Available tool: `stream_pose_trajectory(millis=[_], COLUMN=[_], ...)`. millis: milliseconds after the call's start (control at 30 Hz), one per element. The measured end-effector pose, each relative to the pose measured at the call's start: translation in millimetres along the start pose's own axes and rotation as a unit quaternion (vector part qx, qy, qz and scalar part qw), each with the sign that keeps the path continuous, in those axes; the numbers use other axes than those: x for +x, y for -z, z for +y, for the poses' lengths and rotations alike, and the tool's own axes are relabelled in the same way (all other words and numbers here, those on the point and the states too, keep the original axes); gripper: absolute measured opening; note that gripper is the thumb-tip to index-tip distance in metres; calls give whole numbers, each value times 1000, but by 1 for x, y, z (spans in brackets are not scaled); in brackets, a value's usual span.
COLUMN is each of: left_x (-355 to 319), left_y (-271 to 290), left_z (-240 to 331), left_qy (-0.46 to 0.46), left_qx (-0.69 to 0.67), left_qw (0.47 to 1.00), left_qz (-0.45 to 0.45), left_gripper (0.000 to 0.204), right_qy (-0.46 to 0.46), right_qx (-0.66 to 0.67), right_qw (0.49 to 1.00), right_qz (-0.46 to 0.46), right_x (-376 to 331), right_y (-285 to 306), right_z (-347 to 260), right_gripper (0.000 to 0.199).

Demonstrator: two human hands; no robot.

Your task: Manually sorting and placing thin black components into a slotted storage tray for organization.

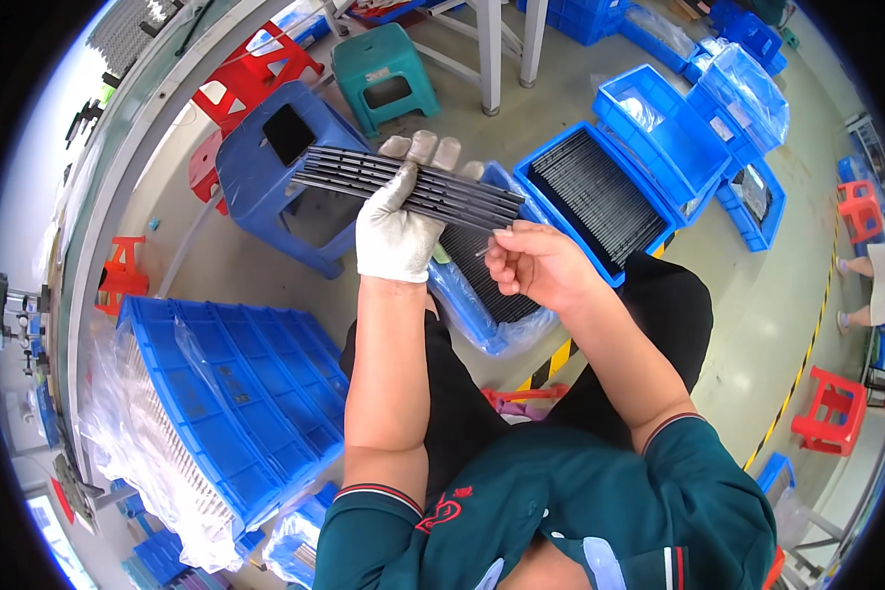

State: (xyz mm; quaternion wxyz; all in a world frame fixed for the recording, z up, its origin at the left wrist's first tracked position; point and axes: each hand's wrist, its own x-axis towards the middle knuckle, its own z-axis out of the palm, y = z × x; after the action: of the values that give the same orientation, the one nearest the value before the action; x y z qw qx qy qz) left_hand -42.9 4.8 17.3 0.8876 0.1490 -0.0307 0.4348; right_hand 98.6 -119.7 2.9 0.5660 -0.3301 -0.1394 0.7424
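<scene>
- Near the middle of the view, the left hand [395, 231], in a white glove, grips a long dark slatted grille strip [408, 184], fingers wrapped over its far edge.
- The strip runs crosswise, slightly tilted, its left end over a blue stool [265, 172] and its right end just above the right hand.
- The right hand [533, 264], bare, is loosely curled with fingertips pinched together close under the strip's right end; whether it touches the strip I cannot tell.
- Below both hands, a blue bin lined with clear plastic [482, 305] holds dark parts.
- To the right, a blue crate [600, 197] holds more dark slatted strips.
- To the near left stands a large blue crate [236, 393] on its side.
- Farther off stands a teal stool [383, 74].
</scene>
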Motion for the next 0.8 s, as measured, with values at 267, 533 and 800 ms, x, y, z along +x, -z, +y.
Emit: stream_pose_trajectory(millis=[267, 533, 800], left_x=[-1, 0, -1], left_y=[1, 11, 10], left_z=[-5, -3, -10], left_qy=[-9, -15, 13], left_qx=[-13, -16, -17], left_qw=[997, 995, 995], left_qz=[81, 101, 99], left_gripper=[20, 21, 22], right_qy=[155, 223, 283], right_qx=[-225, -412, -517], right_qw=[955, 867, 775], right_qz=[117, 171, 226], right_x=[2, -13, -22], right_y=[0, -12, -20], right_z=[16, 4, -11], right_gripper=[17, 14, 13])
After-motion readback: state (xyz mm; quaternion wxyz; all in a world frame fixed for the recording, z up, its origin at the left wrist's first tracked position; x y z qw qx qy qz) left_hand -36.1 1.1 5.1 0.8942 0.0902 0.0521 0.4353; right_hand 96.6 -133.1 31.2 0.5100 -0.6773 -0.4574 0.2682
